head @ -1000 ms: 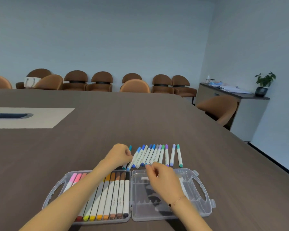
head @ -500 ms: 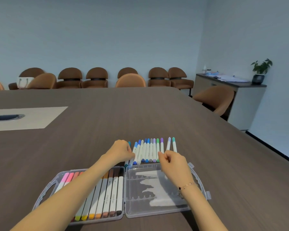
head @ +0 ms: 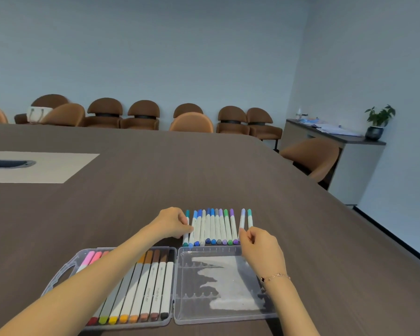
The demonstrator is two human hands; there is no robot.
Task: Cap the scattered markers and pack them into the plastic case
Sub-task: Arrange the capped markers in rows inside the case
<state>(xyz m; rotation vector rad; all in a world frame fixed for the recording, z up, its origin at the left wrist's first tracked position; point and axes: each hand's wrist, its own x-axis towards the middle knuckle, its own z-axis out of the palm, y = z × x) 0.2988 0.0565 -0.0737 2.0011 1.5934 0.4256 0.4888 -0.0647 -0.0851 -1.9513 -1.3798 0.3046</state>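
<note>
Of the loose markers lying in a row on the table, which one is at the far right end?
The teal-capped marker, last in the row. It and the lilac-capped marker beside it lie slightly apart from the tight group, just beyond the right hand.

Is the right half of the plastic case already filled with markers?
No, the right half of the plastic case holds no markers; the blue-green markers lie on the table.
</note>
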